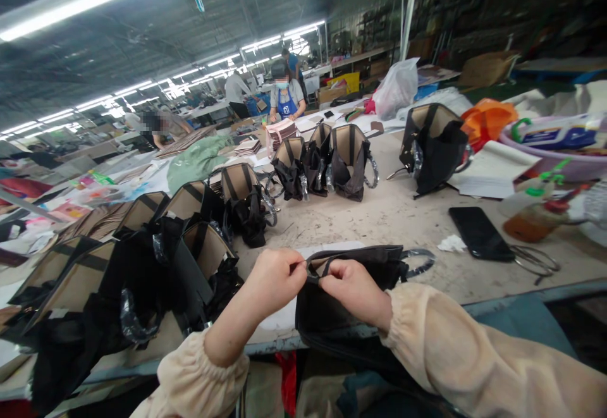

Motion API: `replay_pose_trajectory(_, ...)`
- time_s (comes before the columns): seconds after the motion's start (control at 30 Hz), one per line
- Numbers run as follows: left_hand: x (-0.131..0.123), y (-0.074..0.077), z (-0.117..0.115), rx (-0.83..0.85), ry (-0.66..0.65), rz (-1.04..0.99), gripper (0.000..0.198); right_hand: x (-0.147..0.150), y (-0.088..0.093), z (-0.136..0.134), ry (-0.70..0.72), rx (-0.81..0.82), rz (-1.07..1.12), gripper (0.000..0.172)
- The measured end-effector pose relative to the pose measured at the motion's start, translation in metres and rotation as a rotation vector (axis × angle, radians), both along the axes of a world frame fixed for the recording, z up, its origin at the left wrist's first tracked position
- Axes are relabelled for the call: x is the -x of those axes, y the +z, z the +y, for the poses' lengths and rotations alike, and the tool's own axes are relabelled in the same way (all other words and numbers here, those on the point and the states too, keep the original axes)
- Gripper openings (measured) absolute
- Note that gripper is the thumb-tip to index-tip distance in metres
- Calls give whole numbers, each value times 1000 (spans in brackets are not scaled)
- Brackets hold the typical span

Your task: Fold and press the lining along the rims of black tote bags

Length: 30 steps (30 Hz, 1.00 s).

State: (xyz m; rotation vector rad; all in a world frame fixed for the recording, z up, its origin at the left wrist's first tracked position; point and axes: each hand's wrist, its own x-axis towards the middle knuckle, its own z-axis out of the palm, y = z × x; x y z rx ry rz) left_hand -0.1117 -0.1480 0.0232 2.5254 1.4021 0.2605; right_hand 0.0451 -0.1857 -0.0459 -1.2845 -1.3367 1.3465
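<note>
A black handbag [341, 317] lies at the table's front edge, part of it hanging over. Its handle [420, 261], wrapped in clear plastic, sticks out on the right. My left hand [279, 276] pinches the bag's upper left edge between thumb and fingers. Close beside it, my right hand [353, 288] grips the same edge, its thumb pressed on the black material. The fingertips of both hands nearly meet, and what lies exactly between them is too small to make out. A sheet of white paper [279, 317] shows under the bag.
More black bags with tan linings [203, 247] crowd the left, and several [348, 159] stand farther back. To the right lie a black phone [480, 233], scissors [535, 260], a bottle of brown liquid [533, 219] and a purple basin [559, 162]. A co-worker [287, 95] in a blue apron works across the table.
</note>
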Motion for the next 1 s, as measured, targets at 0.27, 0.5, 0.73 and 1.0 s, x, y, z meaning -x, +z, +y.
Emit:
replay_pose_trajectory(0.27,6,1,1,96,-28,-113,35,-5,2,-12,37,183,119,20)
replay_pose_trajectory(0.5,14,0,-22,314,106,-433,40,-22,16,-5,207,166,188,25)
replay_pose_trajectory(0.73,13,-7,-52,221,136,-296,58,-35,21,-12,373,-151,-143,20)
replay_pose_trajectory(1.0,6,-16,-53,204,196,-407,37,-40,14,-20,160,-771,-635,19)
